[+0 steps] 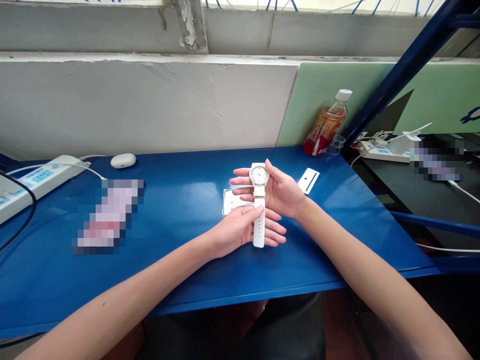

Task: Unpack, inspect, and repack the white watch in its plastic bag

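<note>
A white wristwatch (259, 200) with a round pale dial is held above the blue table (180, 190). My right hand (279, 192) holds the watch head, thumb on its right side and fingers behind it. My left hand (243, 227) lies under the lower strap, its thumb pressing on the strap and its fingers spread beneath. Below the hands a small clear packet (230, 201) lies on the table.
A white card (308, 180) lies right of my hands. A bottle of red drink (325, 125) stands at the back right. A white earbud case (123, 160) and a power strip (33, 182) sit at the left, another power strip (386, 150) at the right.
</note>
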`<action>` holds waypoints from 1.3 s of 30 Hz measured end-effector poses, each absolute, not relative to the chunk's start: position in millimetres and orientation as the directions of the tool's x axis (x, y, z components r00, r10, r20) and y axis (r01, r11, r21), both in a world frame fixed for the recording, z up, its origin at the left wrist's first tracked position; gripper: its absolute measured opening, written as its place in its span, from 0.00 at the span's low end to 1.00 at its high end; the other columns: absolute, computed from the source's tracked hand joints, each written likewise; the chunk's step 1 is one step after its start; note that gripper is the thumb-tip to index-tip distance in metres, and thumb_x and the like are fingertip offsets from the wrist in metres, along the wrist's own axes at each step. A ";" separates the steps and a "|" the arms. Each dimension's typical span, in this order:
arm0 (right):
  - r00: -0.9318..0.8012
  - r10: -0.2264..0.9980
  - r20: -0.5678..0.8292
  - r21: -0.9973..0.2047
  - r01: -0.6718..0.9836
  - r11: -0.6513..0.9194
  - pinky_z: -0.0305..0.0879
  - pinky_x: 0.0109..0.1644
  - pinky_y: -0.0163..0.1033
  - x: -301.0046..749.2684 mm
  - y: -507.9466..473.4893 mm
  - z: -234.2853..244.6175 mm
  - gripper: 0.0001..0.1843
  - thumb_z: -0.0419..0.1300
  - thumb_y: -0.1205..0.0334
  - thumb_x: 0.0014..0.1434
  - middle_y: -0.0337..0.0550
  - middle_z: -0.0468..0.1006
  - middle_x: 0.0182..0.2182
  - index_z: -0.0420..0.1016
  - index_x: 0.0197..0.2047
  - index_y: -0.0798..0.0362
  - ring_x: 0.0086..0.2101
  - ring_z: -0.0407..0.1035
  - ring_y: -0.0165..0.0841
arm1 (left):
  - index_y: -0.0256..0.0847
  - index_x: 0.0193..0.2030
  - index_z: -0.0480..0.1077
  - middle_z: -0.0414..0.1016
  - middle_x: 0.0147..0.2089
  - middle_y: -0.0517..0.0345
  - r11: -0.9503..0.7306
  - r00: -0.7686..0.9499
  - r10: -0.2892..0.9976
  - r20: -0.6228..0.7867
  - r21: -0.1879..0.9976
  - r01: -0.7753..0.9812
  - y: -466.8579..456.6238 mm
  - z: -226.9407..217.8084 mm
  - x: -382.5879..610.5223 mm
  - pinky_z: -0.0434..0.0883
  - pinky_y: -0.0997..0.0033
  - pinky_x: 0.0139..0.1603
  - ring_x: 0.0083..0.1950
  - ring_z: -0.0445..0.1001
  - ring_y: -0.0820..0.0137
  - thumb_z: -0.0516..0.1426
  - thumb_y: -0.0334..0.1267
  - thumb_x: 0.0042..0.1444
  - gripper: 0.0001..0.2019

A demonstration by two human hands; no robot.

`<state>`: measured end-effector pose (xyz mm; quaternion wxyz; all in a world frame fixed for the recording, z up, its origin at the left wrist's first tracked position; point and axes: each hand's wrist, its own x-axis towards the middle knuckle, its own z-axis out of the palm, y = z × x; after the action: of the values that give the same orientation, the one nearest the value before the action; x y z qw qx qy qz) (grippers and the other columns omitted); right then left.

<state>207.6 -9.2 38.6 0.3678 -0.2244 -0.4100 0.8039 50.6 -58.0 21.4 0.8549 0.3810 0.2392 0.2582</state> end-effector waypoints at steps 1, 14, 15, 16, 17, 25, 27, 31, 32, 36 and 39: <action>-0.637 0.769 -0.052 -0.817 -0.415 -0.400 0.67 0.60 0.51 207.8 -9.0 38.3 0.37 0.32 0.41 0.71 0.52 0.80 0.54 0.75 0.54 0.54 0.48 0.78 0.40 | 0.30 0.46 0.76 0.82 0.42 0.40 0.576 0.754 0.623 -0.209 0.774 -0.261 -57.9 21.5 50.5 0.78 0.61 0.45 0.42 0.83 0.59 0.55 0.45 0.69 0.17; -0.705 0.709 -0.002 -0.767 -0.454 -0.454 0.63 0.64 0.52 210.7 -10.4 39.1 0.34 0.35 0.44 0.71 0.53 0.79 0.55 0.74 0.56 0.57 0.51 0.76 0.41 | 0.27 0.42 0.75 0.82 0.37 0.40 0.591 0.678 0.664 -0.315 0.777 -0.217 -57.5 26.7 51.5 0.79 0.64 0.37 0.35 0.83 0.61 0.47 0.38 0.72 0.19; -0.714 0.700 0.007 -0.755 -0.463 -0.464 0.62 0.64 0.52 211.2 -10.2 39.1 0.34 0.35 0.45 0.70 0.53 0.79 0.55 0.74 0.56 0.57 0.51 0.75 0.41 | 0.27 0.42 0.75 0.82 0.37 0.39 0.592 0.678 0.663 -0.318 0.776 -0.215 -57.8 27.5 51.7 0.79 0.64 0.37 0.35 0.83 0.61 0.47 0.37 0.72 0.18; -0.720 0.694 0.010 -0.745 -0.468 -0.474 0.62 0.64 0.52 211.6 -10.0 39.1 0.35 0.35 0.46 0.70 0.53 0.79 0.55 0.74 0.56 0.58 0.51 0.75 0.42 | 0.27 0.42 0.75 0.82 0.37 0.39 0.593 0.675 0.664 -0.322 0.777 -0.212 -58.1 28.3 51.9 0.79 0.64 0.37 0.35 0.83 0.61 0.47 0.37 0.72 0.19; -0.722 0.692 0.007 -0.738 -0.470 -0.484 0.62 0.63 0.52 211.8 -9.8 39.3 0.35 0.35 0.46 0.70 0.54 0.79 0.55 0.74 0.57 0.59 0.51 0.75 0.42 | 0.27 0.42 0.75 0.82 0.37 0.39 0.594 0.672 0.664 -0.327 0.777 -0.210 -58.3 29.1 52.1 0.79 0.65 0.37 0.35 0.83 0.62 0.47 0.37 0.72 0.19; -0.726 0.687 -0.017 -0.722 -0.466 -0.511 0.61 0.64 0.52 211.1 -9.1 40.1 0.35 0.34 0.51 0.70 0.58 0.80 0.53 0.74 0.56 0.64 0.52 0.75 0.44 | 0.27 0.42 0.75 0.81 0.37 0.40 0.579 0.659 0.678 -0.325 0.788 -0.207 -59.5 28.8 53.8 0.80 0.64 0.31 0.33 0.83 0.61 0.46 0.36 0.72 0.18; -0.731 0.682 -0.023 -0.722 -0.460 -0.517 0.61 0.64 0.51 210.9 -9.0 39.6 0.36 0.33 0.51 0.70 0.58 0.80 0.52 0.74 0.55 0.66 0.52 0.75 0.45 | 0.27 0.42 0.75 0.81 0.36 0.40 0.580 0.664 0.677 -0.316 0.785 -0.217 -59.7 26.9 54.1 0.81 0.64 0.31 0.34 0.83 0.61 0.46 0.36 0.72 0.18; -0.727 0.686 -0.041 -0.720 -0.454 -0.525 0.63 0.63 0.50 210.5 -9.1 39.4 0.36 0.32 0.50 0.71 0.58 0.81 0.51 0.74 0.55 0.65 0.51 0.76 0.43 | 0.27 0.43 0.74 0.81 0.37 0.40 0.580 0.678 0.672 -0.299 0.782 -0.229 -59.8 24.6 54.3 0.81 0.62 0.33 0.35 0.83 0.60 0.47 0.37 0.72 0.18; -0.724 0.688 -0.045 -0.719 -0.455 -0.525 0.64 0.63 0.50 210.6 -9.1 39.6 0.36 0.32 0.50 0.71 0.57 0.81 0.50 0.74 0.55 0.65 0.50 0.76 0.43 | 0.27 0.43 0.74 0.81 0.37 0.41 0.581 0.679 0.670 -0.301 0.782 -0.227 -59.8 24.7 54.3 0.81 0.61 0.33 0.35 0.83 0.60 0.47 0.37 0.72 0.18; -0.698 0.713 -0.060 -0.728 -0.458 -0.510 0.67 0.60 0.48 211.5 -8.8 41.6 0.36 0.33 0.50 0.71 0.55 0.83 0.47 0.75 0.54 0.63 0.47 0.78 0.41 | 0.28 0.44 0.73 0.80 0.37 0.42 0.575 0.659 0.683 -0.315 0.789 -0.218 -59.6 26.8 54.7 0.81 0.62 0.34 0.35 0.83 0.61 0.48 0.36 0.72 0.16; -0.678 0.731 -0.074 -0.734 -0.459 -0.500 0.70 0.58 0.46 212.5 -8.2 43.4 0.35 0.34 0.49 0.72 0.54 0.83 0.47 0.76 0.53 0.61 0.46 0.79 0.39 | 0.30 0.44 0.73 0.80 0.35 0.46 0.541 0.611 0.725 -0.318 0.811 -0.220 -59.9 28.9 55.3 0.81 0.63 0.34 0.33 0.82 0.64 0.52 0.36 0.70 0.12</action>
<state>212.5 -8.2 43.4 0.3524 -0.1918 -0.3543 0.8446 55.3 -59.9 28.9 0.8128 0.3805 0.3318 0.2907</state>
